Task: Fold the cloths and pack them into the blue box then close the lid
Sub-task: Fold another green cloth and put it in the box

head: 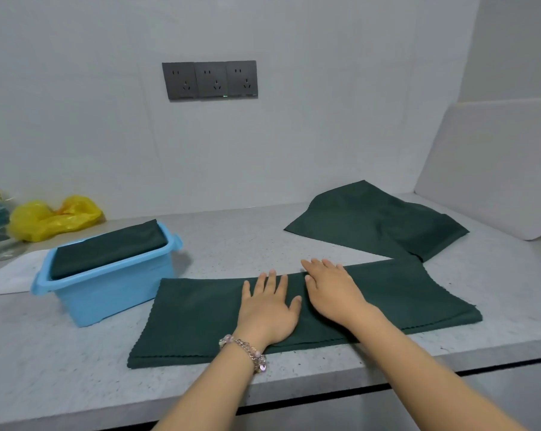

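One folded dark green cloth (pixel 107 248) already sits in the light blue plastic box (pixel 107 290), left of centre. Long dark green cloth strip (pixel 200 318) lies half-folded, centre worktop (pixel 60 353). Left hand (pixel 267 309) and right hand (pixel 331 290) press it flat, grips released, fingers straight. Third dark green cloth (pixel 378 222), upper right, unfolded. No lid visible.

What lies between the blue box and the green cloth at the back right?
Only bare speckled countertop lies between the blue box and the back cloth, in the head view.
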Motion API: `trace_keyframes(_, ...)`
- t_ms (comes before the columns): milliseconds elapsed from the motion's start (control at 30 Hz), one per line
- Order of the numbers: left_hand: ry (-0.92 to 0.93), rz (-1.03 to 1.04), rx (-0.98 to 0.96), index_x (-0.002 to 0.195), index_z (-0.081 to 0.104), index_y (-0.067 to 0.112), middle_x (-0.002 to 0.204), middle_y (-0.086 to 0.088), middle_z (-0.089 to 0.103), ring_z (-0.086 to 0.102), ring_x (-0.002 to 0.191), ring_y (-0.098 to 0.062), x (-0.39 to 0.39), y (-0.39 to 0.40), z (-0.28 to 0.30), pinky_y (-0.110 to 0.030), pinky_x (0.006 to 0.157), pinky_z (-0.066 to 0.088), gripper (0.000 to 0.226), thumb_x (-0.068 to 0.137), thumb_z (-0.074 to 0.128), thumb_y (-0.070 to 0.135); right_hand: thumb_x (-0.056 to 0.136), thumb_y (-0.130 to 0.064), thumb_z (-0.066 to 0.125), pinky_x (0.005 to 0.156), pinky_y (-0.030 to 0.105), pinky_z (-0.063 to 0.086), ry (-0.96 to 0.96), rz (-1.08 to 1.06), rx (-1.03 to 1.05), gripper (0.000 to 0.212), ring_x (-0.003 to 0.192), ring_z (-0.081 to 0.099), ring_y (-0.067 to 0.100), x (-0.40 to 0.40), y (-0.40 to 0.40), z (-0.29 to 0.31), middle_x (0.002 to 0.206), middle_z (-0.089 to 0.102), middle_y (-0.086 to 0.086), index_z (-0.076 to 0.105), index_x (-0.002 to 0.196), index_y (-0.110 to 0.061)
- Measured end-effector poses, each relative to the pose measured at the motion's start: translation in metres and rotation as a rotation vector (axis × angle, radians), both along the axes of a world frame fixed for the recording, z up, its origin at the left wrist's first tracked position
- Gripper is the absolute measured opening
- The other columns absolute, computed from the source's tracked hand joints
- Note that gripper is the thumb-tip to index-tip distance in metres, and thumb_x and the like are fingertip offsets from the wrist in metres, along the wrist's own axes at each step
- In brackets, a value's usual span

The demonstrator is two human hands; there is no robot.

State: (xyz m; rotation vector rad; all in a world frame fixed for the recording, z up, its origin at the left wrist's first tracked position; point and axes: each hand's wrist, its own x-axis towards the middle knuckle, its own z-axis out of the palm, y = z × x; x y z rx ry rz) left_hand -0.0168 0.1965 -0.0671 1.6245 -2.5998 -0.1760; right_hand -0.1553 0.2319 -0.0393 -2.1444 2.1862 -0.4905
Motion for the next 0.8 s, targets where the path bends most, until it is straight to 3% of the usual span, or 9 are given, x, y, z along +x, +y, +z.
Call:
trace_keyframes(100,-0.003,0.007,0.007,0.151,-0.001,0.024,0.159,0.001,-0.009,-0.012,0.145,-0.016,0.002,-0.001,-0.003,-0.044,0.117,-0.011,0.064,0.097,0.013,0.053,0.101,-0.035,0.014,0.118,0.036,-0.001,0.044,-0.019,0.172,0.05,0.146,0.0,0.018,-0.002,-0.013,-0.018,0.159,0.005,-0.002,0.009,0.151,-0.027)
trace_keyframes(233,0.0,0.012,0.001,0.151,-0.003,0.025,0.158,0.002,-0.011,-0.013,0.145,-0.015,0.005,-0.005,-0.005,-0.043,0.116,-0.012,0.065,0.096,0.011,0.055,0.099,-0.045,0.009,0.117,0.036,-0.005,0.081,-0.081,0.216,0.05,0.145,-0.006,0.014,-0.024,-0.016,-0.027,0.158,-0.004,-0.007,0.001,0.148,-0.039)
trace_keyframes(500,-0.014,0.002,-0.003,0.151,-0.005,0.026,0.158,0.003,-0.012,-0.014,0.145,-0.014,0.003,-0.006,-0.008,-0.043,0.117,-0.01,0.064,0.095,0.009,0.056,0.095,-0.055,0.01,0.117,0.038,-0.004,0.082,-0.279,0.242,0.054,0.146,-0.004,0.013,-0.098,0.0,-0.028,0.158,-0.002,-0.009,0.003,0.147,-0.042)
trace_keyframes(633,-0.017,0.001,0.001,0.151,-0.004,0.024,0.158,0.002,-0.011,-0.013,0.145,-0.014,0.0,-0.004,-0.004,-0.044,0.117,-0.01,0.064,0.096,0.009,0.054,0.098,-0.047,0.011,0.118,0.041,-0.004,0.088,-0.291,0.249,0.053,0.146,-0.004,0.018,-0.099,0.002,-0.02,0.159,-0.001,-0.003,0.004,0.15,-0.034)
trace_keyframes(733,-0.012,-0.003,0.018,0.151,-0.003,0.023,0.158,0.001,-0.01,-0.012,0.145,-0.014,-0.003,0.002,-0.001,-0.044,0.118,-0.009,0.063,0.097,0.009,0.052,0.101,-0.034,0.017,0.118,0.037,0.003,0.141,-0.212,0.081,0.05,0.146,0.004,0.019,-0.075,0.004,-0.013,0.158,0.011,0.002,0.015,0.15,-0.023)
trace_keyframes(800,0.006,-0.007,0.02,0.151,-0.002,0.022,0.158,0.001,-0.01,-0.012,0.145,-0.014,-0.007,0.007,0.001,-0.043,0.117,-0.009,0.061,0.098,0.01,0.048,0.102,-0.028,0.022,0.117,0.03,0.006,0.008,-0.085,-0.042,0.047,0.145,0.012,0.016,-0.049,0.002,-0.009,0.157,0.018,0.003,0.022,0.148,-0.018)
